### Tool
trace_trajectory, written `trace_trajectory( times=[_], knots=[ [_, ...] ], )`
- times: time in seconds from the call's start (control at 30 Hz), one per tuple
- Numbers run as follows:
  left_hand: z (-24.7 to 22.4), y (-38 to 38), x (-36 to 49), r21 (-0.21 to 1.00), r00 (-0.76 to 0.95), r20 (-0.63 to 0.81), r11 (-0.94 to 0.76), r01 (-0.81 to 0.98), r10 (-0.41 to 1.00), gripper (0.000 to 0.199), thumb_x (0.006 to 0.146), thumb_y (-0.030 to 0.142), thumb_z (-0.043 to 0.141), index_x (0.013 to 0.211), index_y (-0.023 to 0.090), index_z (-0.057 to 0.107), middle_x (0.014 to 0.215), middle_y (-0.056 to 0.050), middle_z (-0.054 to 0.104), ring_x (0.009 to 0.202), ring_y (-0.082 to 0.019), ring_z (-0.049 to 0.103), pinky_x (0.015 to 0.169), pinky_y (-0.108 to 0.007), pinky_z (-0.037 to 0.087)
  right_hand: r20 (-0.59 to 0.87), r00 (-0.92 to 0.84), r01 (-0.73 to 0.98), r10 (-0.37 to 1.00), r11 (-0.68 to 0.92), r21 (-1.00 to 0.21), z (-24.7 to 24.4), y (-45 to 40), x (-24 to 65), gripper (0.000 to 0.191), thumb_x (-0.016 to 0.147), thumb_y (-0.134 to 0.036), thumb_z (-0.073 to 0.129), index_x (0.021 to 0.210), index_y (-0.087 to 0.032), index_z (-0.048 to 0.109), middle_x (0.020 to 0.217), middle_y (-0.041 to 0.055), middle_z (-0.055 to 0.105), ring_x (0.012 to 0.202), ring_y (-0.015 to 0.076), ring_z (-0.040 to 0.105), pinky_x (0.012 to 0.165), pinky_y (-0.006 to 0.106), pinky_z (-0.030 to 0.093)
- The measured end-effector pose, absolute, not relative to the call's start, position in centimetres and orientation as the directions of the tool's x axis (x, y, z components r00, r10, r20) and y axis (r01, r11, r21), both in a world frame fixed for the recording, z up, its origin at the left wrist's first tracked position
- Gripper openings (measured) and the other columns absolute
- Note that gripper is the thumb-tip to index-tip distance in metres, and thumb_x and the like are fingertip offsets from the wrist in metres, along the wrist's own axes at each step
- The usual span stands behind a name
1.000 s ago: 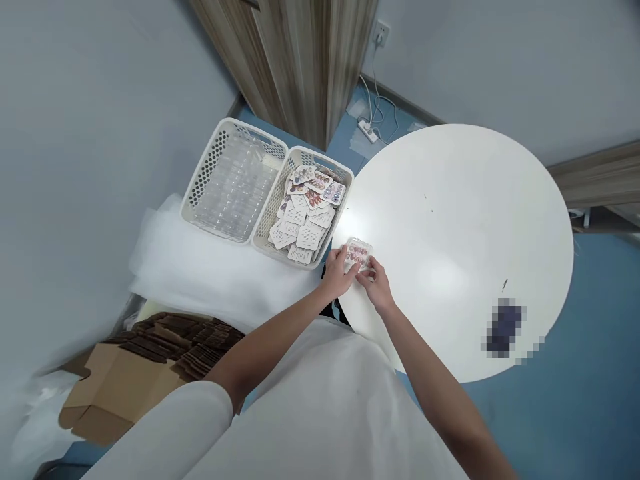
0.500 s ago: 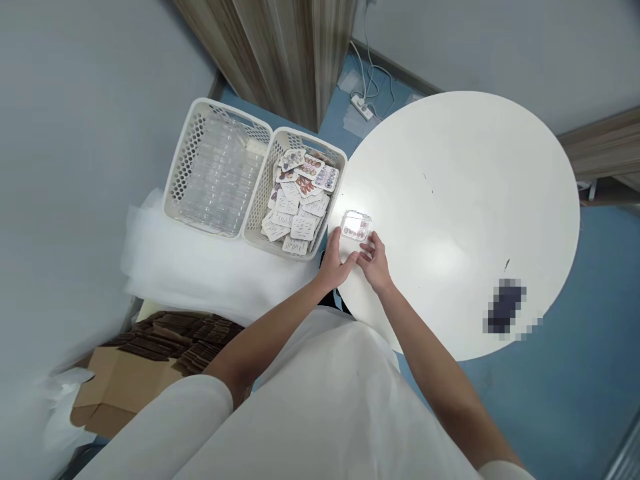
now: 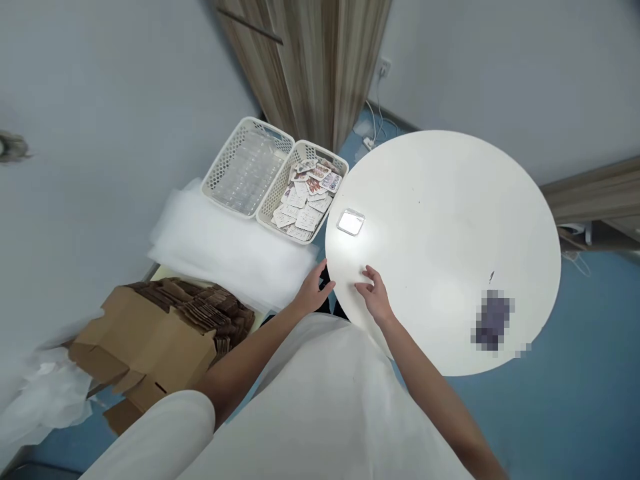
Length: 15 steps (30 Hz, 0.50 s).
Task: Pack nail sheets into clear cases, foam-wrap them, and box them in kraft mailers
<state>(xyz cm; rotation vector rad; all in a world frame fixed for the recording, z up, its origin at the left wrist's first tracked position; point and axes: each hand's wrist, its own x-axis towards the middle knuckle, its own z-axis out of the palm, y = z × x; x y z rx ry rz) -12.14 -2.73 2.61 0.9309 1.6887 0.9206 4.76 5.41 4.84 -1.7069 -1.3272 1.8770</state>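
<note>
- Head view: round white counter [image 3: 445,220] supports the work.
- White perforated plastic basket [image 3: 283,233], heaped with printed white cards [image 3: 306,203]: near the counter's left edge.
- Left hand [image 3: 311,295]: open, nothing visible in it, at the counter's near edge.
- Right hand [image 3: 376,295]: half open, no visible hold, over the counter.
- Clear square plastic box [image 3: 351,222]: on the counter, beyond both hands; glare obscures its contents.
- Judgement: hands-free step, box at rest; further handling would call for a forward reach.
</note>
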Motion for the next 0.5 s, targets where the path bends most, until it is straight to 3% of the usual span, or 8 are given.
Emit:
trace_trajectory(
  times=[0.13, 0.27, 0.5],
  knots=[
    [4.8, -5.4, -10.3, 0.885, -0.220, -0.403, 0.439, 0.156, 0.889, 0.068, 0.082, 0.042, 0.047, 0.138, 0.024, 0.013, 0.137, -0.012, 0.034, 0.115, -0.025, 0.046, 0.085, -0.036, 0.045, -0.604, -0.339, 0.342, 0.721, -0.503, -0.794, 5.3, 3.8, 7.8, 0.054, 0.068, -0.035, 0.059, 0.119, -0.027, 0.044, 0.117, 0.0061, 0.050, 0.080, 0.0145, 0.057, 0.082, 0.038, 0.043],
    [6.5, -8.3, -7.8, 0.856, -0.235, -0.414, 0.464, 0.229, 0.880, 0.067, 0.083, 0.041, 0.044, 0.138, 0.026, 0.009, 0.131, -0.011, 0.042, 0.108, -0.024, 0.052, 0.076, -0.034, 0.049, -0.573, -0.392, 0.297, 0.719, -0.491, -0.819, 5.0, 2.6, 10.3, 0.047, 0.067, -0.036, 0.059, 0.112, -0.023, 0.051, 0.108, 0.0054, 0.055, 0.077, 0.0143, 0.058, 0.080, 0.037, 0.044],
    [7.9, -12.5, -6.3, 0.818, -0.292, -0.384, 0.470, 0.332, 0.876, 0.049, 0.082, 0.041, 0.043, 0.128, 0.023, 0.038, 0.114, -0.008, 0.057, 0.097, -0.021, 0.058, 0.076, -0.032, 0.049, -0.542, -0.453, 0.267, 0.707, -0.473, -0.840, 5.6, 1.2, 12.2, 0.039, 0.066, -0.039, 0.060, 0.101, -0.021, 0.057, 0.099, 0.0062, 0.060, 0.076, 0.0159, 0.059, 0.075, 0.034, 0.047]
  ],
)
